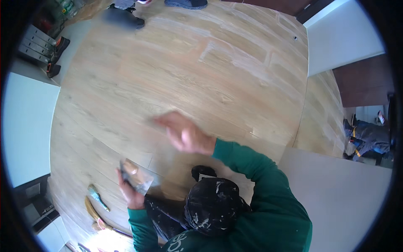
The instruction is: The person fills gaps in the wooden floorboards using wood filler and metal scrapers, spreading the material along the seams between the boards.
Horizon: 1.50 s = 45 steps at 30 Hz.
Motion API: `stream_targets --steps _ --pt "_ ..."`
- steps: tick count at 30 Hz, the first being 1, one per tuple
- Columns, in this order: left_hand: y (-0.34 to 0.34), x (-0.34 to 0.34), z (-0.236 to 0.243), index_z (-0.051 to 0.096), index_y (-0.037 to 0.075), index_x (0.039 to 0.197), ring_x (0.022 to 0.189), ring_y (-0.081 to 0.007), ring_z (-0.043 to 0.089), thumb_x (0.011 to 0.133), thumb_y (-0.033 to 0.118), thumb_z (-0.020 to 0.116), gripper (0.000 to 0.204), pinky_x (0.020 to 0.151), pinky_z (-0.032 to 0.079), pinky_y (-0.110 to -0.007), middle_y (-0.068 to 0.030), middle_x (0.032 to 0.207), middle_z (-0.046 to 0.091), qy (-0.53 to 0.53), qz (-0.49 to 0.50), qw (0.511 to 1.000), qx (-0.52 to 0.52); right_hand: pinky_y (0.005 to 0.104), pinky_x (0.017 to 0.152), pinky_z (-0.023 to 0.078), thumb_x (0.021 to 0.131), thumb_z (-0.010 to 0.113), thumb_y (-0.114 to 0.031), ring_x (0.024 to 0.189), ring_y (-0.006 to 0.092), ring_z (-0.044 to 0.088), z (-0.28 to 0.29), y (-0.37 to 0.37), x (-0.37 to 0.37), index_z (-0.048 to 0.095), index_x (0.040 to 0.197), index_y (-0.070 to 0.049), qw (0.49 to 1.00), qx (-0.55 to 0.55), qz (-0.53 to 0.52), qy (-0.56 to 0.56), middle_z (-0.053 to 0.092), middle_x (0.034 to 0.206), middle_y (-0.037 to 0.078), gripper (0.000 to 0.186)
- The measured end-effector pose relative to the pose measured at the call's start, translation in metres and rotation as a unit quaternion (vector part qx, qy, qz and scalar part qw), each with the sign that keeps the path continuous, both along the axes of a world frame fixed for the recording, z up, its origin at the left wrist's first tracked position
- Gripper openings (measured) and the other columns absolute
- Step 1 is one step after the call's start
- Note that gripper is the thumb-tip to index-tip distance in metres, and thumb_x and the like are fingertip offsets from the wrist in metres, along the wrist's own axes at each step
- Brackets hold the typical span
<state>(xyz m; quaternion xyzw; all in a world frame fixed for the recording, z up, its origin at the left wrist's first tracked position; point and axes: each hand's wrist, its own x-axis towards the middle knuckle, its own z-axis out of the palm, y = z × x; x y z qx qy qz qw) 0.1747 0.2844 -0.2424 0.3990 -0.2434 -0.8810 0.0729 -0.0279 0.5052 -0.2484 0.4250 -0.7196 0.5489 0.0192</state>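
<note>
My left hand is wrapped round a clear, shiny plastic packet with something tan in or behind it. A dark edge runs along its left side. The packet is held up off the floor, left of my knee. My right hand, in a green sleeve, is raised over the wooden floor, ahead of my knee and apart from the packet. Motion smears its fingers. A faint dark blur lies by the fingertips, and I cannot tell whether it is something held.
A paintbrush and a small broom lie at lower left. Pale smears mark the far floorboards. Shoes of another person show at the far edge, and another person is at far right. A white panel stands beside me.
</note>
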Motion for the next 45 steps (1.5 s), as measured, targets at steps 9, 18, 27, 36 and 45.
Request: stream_targets --steps 9,18,27,36,45 --pt "0.053 -0.069 0.061 0.051 0.006 0.131 0.106 -0.0229 0.061 0.101 0.047 0.041 0.052 0.095 0.049 -0.036 -0.0092 0.122 0.061 0.090 -0.120 0.988 0.025 0.0503 0.111 0.034 0.061 0.067 -0.004 0.126 0.0350 0.044 0.038 0.024 0.022 0.057 0.130 -0.006 0.977 -0.034 0.152 0.147 0.049 0.130 0.016 0.070" --pt "0.033 -0.051 0.030 0.054 -0.001 0.125 0.105 -0.0202 0.058 0.104 0.038 0.039 0.047 0.091 0.047 -0.034 -0.0113 0.115 0.060 0.065 0.005 0.850 -0.522 0.0382 0.091 0.046 0.092 0.055 -0.012 0.111 0.0251 0.054 0.068 0.063 0.003 0.058 0.117 0.003 0.974 -0.024 -0.094 -0.203 0.056 0.122 0.016 0.030" --pt "0.036 -0.074 0.099 0.058 -0.005 0.123 0.088 -0.0299 0.068 0.103 0.042 0.035 0.056 0.075 0.055 -0.034 -0.0202 0.106 0.067 0.238 0.019 0.472 -0.849 0.0367 0.084 0.054 0.096 0.054 -0.019 0.093 0.0197 0.066 0.176 0.052 0.021 0.061 0.105 0.001 0.654 -0.197 0.099 -0.723 0.067 0.099 0.009 0.023" --pt "0.029 -0.083 0.103 0.061 -0.001 0.120 0.097 -0.0320 0.068 0.094 0.035 0.055 0.045 0.076 0.059 -0.036 -0.0201 0.111 0.065 0.303 -0.098 0.326 -0.890 0.0370 0.085 0.053 0.095 0.053 -0.017 0.094 0.0199 0.066 0.172 0.047 0.026 0.061 0.107 0.001 0.622 -0.139 0.156 -0.754 0.067 0.102 0.009 0.023" --pt "0.028 0.032 -0.008 0.060 0.006 0.119 0.098 -0.0257 0.066 0.102 0.041 0.043 0.043 0.090 0.052 -0.037 -0.0085 0.109 0.067 -0.049 -0.047 0.995 -0.074 0.0374 0.090 0.053 0.090 0.060 -0.016 0.101 0.0241 0.066 0.040 0.130 -0.141 0.059 0.118 0.002 0.792 -0.031 -0.032 -0.609 0.066 0.112 0.014 0.033"
